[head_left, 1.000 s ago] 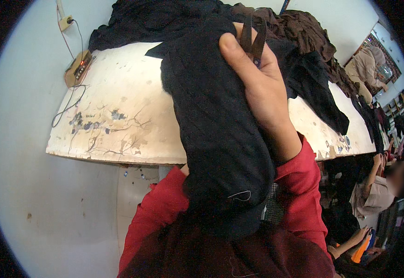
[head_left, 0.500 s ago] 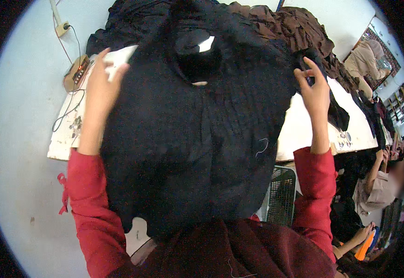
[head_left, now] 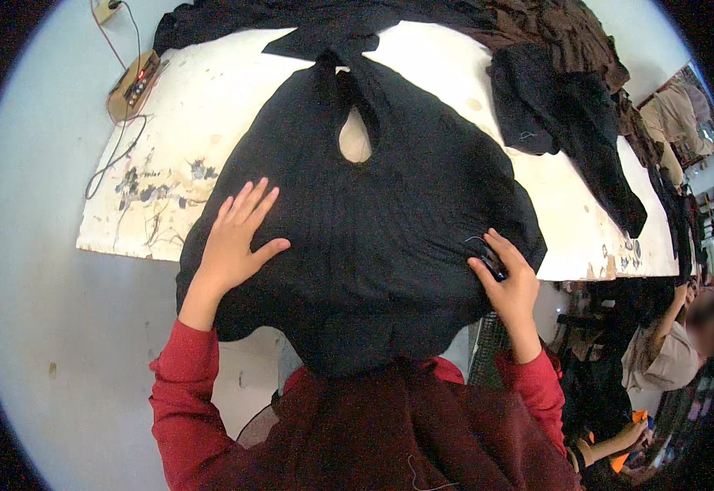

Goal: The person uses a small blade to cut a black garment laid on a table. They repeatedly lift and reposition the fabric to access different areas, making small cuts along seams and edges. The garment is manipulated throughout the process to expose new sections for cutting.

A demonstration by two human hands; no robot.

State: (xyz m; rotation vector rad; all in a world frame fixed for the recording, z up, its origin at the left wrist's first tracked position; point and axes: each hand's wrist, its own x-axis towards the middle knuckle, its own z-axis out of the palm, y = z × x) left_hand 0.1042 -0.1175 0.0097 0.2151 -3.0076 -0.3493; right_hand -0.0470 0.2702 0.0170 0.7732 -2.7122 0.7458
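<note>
A black garment [head_left: 357,270] lies spread over the near part of the white table, with its front hanging toward me over the edge. It has a neck opening with a teardrop slit through which pale tabletop shows. My left hand [head_left: 238,241] rests flat on the garment's left side, fingers spread. On the right side my right hand [head_left: 511,278] curls around a small dark, shiny tool [head_left: 494,260], whose exact kind is hard to make out. A loose pale thread lies by those fingertips.
The white table [head_left: 168,98] carries black cloth [head_left: 569,123] at right and brown cloth [head_left: 569,33] behind. A small box with a red light [head_left: 134,86] and cord sits at left. A mesh basket [head_left: 488,352] stands below the table. At right a co-worker [head_left: 659,352] handles something orange.
Both hands have come down from the raised garment's upper sides toward me and onto the cloth. The garment now lies lower and flatter, uncovering more of the tabletop behind.
</note>
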